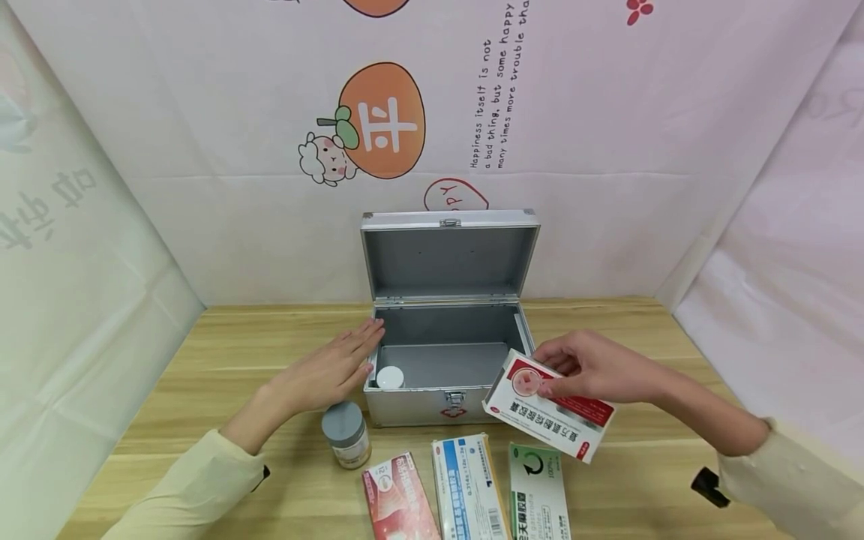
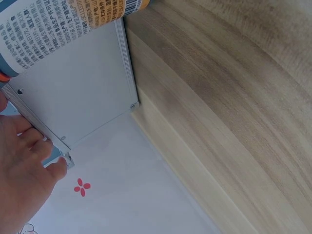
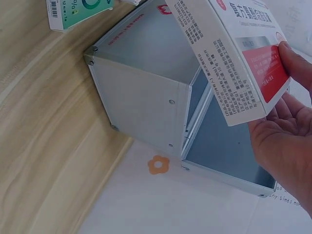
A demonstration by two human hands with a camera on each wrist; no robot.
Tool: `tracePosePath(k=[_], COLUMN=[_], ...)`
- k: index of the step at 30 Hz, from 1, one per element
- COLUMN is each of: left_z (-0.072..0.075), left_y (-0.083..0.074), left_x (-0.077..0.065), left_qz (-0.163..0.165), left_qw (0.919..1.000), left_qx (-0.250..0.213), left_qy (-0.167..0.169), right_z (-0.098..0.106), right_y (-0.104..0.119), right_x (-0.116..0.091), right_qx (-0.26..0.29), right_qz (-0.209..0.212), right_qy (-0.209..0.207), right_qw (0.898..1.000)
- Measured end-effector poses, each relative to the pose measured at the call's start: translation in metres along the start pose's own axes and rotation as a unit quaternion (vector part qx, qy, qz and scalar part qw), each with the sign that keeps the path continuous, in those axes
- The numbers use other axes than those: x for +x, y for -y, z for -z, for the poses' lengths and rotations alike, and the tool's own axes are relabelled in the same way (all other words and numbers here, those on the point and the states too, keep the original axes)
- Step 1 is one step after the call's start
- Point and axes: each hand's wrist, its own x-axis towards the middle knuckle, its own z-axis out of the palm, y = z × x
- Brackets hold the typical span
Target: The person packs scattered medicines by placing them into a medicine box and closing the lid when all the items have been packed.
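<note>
My right hand (image 1: 594, 367) pinches a red and white medicine box (image 1: 550, 405), thumb on its printed face, at the right front corner of a silver metal case (image 1: 412, 406). In the right wrist view the medicine box (image 3: 243, 58) is tilted, overlapping the case's opening. The case's lid (image 1: 451, 259) stands raised, and a white-capped bottle (image 1: 390, 378) is inside at the front left. My left hand (image 1: 331, 371) rests on the case's left rim with its fingers extended. Just below that hand stands a grey-lidded jar (image 1: 347, 435), whose printed label (image 2: 63, 29) shows in the left wrist view.
Along the front of the wooden table (image 1: 270, 480) lie a pink and red box (image 1: 401, 499), a blue and white box (image 1: 470, 487) and a green and white box (image 1: 540, 491). A printed white cloth (image 1: 574, 225) hangs behind the case and at both sides.
</note>
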Motion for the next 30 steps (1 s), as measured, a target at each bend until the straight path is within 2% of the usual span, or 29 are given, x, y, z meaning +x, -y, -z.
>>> tracePosePath(k=[15,30], left_z=[0.002,0.001], left_y=[-0.001,-0.002], left_x=[0.0,0.001], left_qz=[0.0,0.0], left_qw=[0.9999,0.9999], left_qx=[0.009,0.014], left_qy=[0.005,0.003], right_z=[0.007,0.009], right_y=[0.006,0.008], right_x=[0.009,0.023], right_qx=[-0.031,-0.03], right_qz=[0.0,-0.011], right_qy=[-0.01,0.001], right_qw=[0.999,0.999])
